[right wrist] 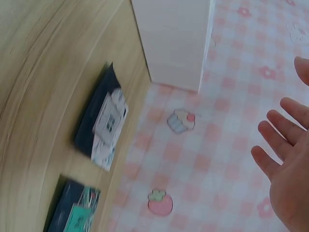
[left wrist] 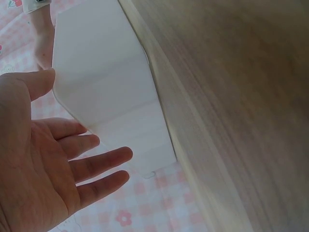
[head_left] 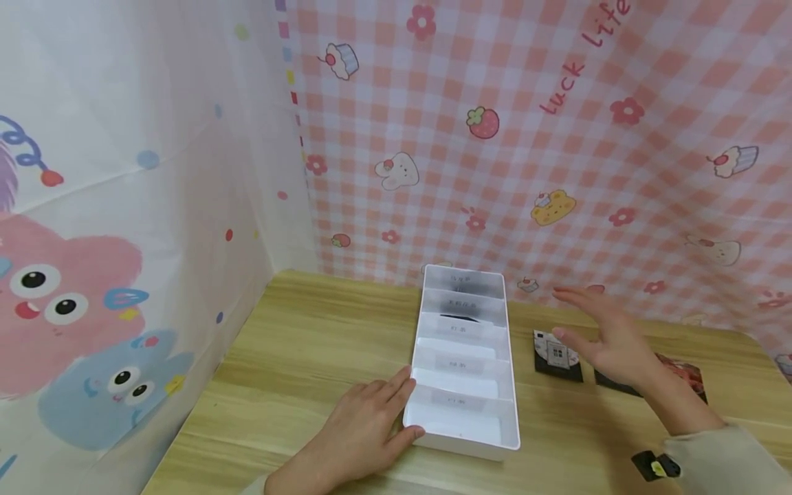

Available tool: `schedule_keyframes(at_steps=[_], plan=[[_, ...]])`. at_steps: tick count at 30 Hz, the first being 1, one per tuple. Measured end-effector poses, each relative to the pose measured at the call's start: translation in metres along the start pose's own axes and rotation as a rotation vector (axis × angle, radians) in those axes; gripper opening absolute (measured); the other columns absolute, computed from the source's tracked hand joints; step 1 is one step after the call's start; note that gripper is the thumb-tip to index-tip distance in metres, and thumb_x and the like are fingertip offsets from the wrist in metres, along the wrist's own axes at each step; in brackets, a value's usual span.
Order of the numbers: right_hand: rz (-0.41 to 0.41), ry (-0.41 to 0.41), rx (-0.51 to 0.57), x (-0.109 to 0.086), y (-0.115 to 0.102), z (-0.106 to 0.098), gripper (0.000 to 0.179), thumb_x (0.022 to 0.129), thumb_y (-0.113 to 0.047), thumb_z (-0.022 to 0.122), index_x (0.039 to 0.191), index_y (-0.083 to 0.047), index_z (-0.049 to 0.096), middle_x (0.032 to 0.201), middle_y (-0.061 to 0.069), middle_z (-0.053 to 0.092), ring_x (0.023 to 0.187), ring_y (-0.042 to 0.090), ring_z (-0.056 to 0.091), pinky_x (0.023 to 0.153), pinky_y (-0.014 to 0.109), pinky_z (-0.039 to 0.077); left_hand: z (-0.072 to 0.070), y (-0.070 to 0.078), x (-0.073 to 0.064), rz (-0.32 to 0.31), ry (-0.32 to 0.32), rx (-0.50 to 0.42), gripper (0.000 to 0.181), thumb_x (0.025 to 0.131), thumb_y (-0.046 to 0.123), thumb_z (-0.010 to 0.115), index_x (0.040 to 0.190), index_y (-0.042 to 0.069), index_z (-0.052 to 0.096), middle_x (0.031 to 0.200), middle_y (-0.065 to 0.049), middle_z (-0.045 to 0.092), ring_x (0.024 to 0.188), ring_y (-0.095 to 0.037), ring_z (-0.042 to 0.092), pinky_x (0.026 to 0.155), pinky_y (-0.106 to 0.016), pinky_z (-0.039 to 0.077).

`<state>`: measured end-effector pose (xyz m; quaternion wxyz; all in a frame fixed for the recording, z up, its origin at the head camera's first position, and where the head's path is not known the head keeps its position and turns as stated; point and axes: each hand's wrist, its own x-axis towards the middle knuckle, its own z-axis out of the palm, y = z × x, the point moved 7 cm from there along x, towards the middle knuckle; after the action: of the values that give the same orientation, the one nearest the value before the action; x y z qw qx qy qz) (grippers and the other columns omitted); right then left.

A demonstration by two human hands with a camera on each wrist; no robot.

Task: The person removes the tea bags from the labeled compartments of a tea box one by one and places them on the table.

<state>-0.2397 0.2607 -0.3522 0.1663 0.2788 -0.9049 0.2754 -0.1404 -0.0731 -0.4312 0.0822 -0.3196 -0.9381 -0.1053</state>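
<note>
A long white box with several labelled compartments stands on the table; something dark shows inside its second compartment from the back. My left hand touches the box's near left edge with fingers extended, and in the left wrist view the fingers lie along the white wall. To the right, my right hand hovers with spread fingers and nothing in it. Below and beside it is a black-and-white sachet. A second dark sachet with a reddish picture is partly covered by the right forearm.
A small black packet with a yellow mark lies near the right sleeve. The wooden table meets a pink checked cloth at the back and a white printed cloth on the left.
</note>
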Motion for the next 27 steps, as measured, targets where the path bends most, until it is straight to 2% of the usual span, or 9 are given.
schedule_keyframes(at_steps=[6,15,21,23,27], plan=[[0.007,-0.028,0.029,0.009,-0.012,0.018,0.061,0.09,-0.011,0.08,0.146,-0.006,0.058,0.149,0.022,0.055,0.135,0.05,0.049,0.099,0.074,0.041,0.001,0.0,0.0,0.001,-0.006,0.006,0.068,0.106,0.057,0.05,0.148,0.004,0.059,0.156,-0.011,0.054,0.123,-0.027,0.066,0.098,-0.046,0.054],[0.015,-0.078,0.039,0.027,-0.021,0.047,0.059,0.091,-0.016,0.079,0.145,-0.003,0.058,0.148,0.024,0.056,0.136,0.05,0.05,0.104,0.073,0.04,0.0,-0.001,0.0,-0.005,-0.001,0.009,0.068,0.106,0.057,0.051,0.148,0.004,0.059,0.155,-0.011,0.054,0.121,-0.026,0.066,0.098,-0.045,0.054],[0.075,-0.142,0.088,0.036,-0.021,0.068,0.059,0.094,-0.018,0.076,0.147,-0.002,0.057,0.15,0.023,0.054,0.136,0.048,0.052,0.106,0.071,0.04,0.0,0.0,0.0,0.0,0.011,0.016,0.068,0.106,0.057,0.051,0.147,0.004,0.06,0.154,-0.011,0.055,0.12,-0.026,0.067,0.097,-0.045,0.054],[0.099,-0.164,0.103,0.039,-0.02,0.074,0.06,0.095,-0.02,0.076,0.148,-0.002,0.056,0.151,0.022,0.054,0.136,0.047,0.052,0.106,0.07,0.042,0.0,0.0,0.0,0.001,0.014,0.016,0.068,0.106,0.057,0.051,0.147,0.004,0.059,0.155,-0.011,0.055,0.12,-0.026,0.067,0.096,-0.045,0.054],[0.095,-0.188,0.109,0.043,-0.019,0.088,0.059,0.095,-0.021,0.076,0.147,0.0,0.058,0.148,0.022,0.057,0.133,0.045,0.055,0.103,0.064,0.048,0.0,-0.001,-0.001,-0.004,0.008,0.01,0.068,0.106,0.057,0.05,0.148,0.004,0.059,0.156,-0.011,0.054,0.121,-0.026,0.066,0.096,-0.046,0.054]])
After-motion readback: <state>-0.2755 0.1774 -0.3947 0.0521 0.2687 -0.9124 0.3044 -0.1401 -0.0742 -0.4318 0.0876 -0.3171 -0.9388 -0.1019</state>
